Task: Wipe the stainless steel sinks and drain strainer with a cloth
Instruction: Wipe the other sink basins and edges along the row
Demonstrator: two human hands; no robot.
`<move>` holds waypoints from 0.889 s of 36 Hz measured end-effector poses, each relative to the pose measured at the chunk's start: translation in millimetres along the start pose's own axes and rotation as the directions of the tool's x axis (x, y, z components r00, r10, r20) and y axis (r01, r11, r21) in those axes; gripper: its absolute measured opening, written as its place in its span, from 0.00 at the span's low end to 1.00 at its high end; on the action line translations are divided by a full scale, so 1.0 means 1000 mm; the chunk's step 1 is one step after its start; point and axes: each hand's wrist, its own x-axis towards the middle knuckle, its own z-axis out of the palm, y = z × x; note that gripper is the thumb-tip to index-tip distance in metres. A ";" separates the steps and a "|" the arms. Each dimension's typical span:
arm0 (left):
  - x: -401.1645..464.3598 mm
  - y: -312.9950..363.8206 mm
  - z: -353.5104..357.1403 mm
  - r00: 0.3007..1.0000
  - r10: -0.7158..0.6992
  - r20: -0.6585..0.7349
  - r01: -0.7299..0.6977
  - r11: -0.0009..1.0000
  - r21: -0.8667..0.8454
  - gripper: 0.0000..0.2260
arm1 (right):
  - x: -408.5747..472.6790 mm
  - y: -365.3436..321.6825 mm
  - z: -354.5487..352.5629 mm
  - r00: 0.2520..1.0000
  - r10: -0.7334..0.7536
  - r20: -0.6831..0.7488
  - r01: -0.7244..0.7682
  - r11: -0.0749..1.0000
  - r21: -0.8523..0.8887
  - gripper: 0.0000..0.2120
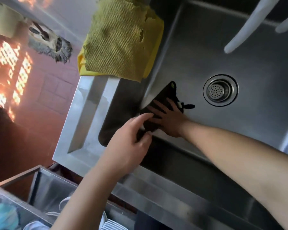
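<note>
— While the right hand pressed flat on the dark cloth at the sink's left wall, where lay the strainer?
— Item: strainer, just beyond the cloth, nearer the right hand. Left hand pinched the cloth's near edge.

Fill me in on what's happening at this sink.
A person is wiping a steel sink with a dark cloth. The right hand presses the cloth flat against the sink's left wall, near the bottom. The left hand pinches the cloth's near edge. The strainer sits untouched in the drain. A yellow cloth hangs over the rim.
</note>
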 end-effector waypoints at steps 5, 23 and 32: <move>0.022 0.005 0.005 0.992 -0.022 0.123 0.007 0.992 0.124 0.24 | -0.036 -0.009 0.009 0.995 -0.054 0.088 0.052 0.998 0.029 0.30; 0.090 0.045 0.084 0.832 0.001 0.555 -0.216 0.922 0.323 0.19 | -0.268 0.031 0.048 0.780 0.414 0.470 -0.590 0.738 0.329 0.30; 0.114 0.087 0.148 0.695 -0.089 0.713 -0.493 0.663 0.563 0.25 | -0.374 0.013 -0.057 0.385 0.874 -0.296 -0.585 0.479 0.654 0.19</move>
